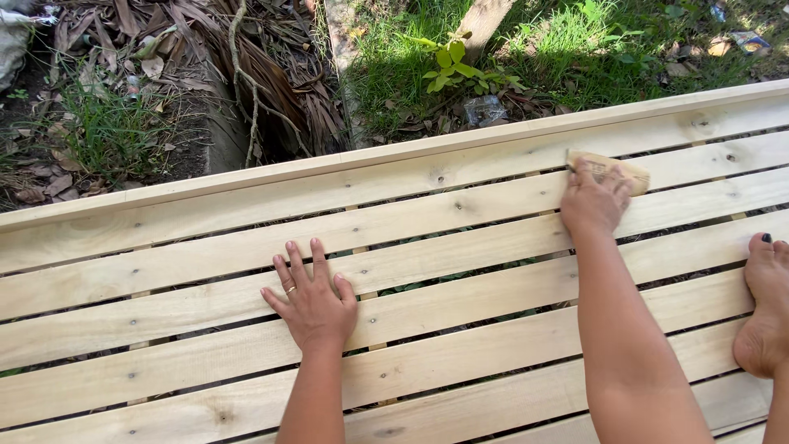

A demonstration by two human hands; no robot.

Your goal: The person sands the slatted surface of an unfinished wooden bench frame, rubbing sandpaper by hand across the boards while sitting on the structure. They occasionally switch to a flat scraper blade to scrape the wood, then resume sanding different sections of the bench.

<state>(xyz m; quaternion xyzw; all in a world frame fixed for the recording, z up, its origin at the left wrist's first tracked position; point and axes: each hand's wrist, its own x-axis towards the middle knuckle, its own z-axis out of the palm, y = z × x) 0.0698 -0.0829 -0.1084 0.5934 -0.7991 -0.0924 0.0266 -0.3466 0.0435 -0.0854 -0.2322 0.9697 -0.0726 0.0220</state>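
On the pale wooden slats (205, 279), two hands are busy.
Left hand (311, 302) lies flat, fingers spread wide, touching the wood. Right hand (593, 201) presses a small sanding block (618, 169) on a far slat. A bare foot (764, 308) rests nearby.

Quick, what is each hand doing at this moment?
Left hand: open, flat on a wooden slat.
Right hand: closed on a small sanding block.
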